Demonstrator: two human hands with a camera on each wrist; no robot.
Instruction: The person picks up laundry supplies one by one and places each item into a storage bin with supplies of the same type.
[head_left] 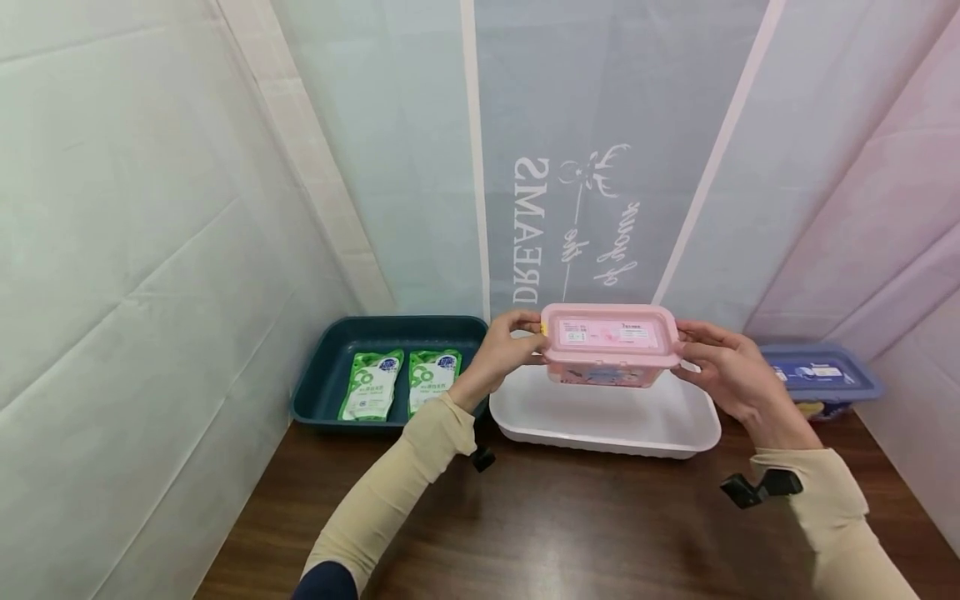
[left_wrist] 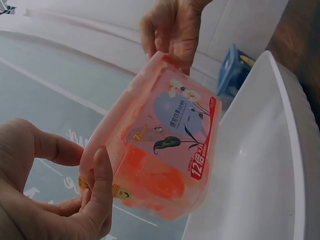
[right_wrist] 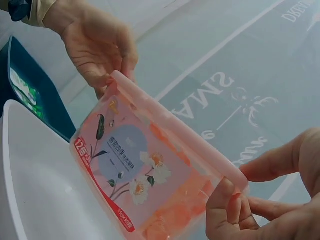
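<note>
A pink lidded plastic box (head_left: 609, 335) is held up between both hands, above the white tray (head_left: 600, 417). My left hand (head_left: 506, 350) pinches one short end at the lid's rim, thumb and fingers on either side. At the opposite end my right hand (head_left: 720, 362) grips the rim the same way. In the left wrist view the clear pink side of the box (left_wrist: 170, 130) shows a flowered label, with orange-pink contents inside. The right wrist view shows the same front label (right_wrist: 125, 160); the box looks tilted there.
Left of the white tray stands a dark teal tray (head_left: 315, 408) with two green-and-white pouches (head_left: 371, 385) in it. A blue lidded box (head_left: 821, 375) sits at the right, behind my right hand. A printed curtain (head_left: 570, 100) hangs along the back of the brown table (head_left: 570, 525).
</note>
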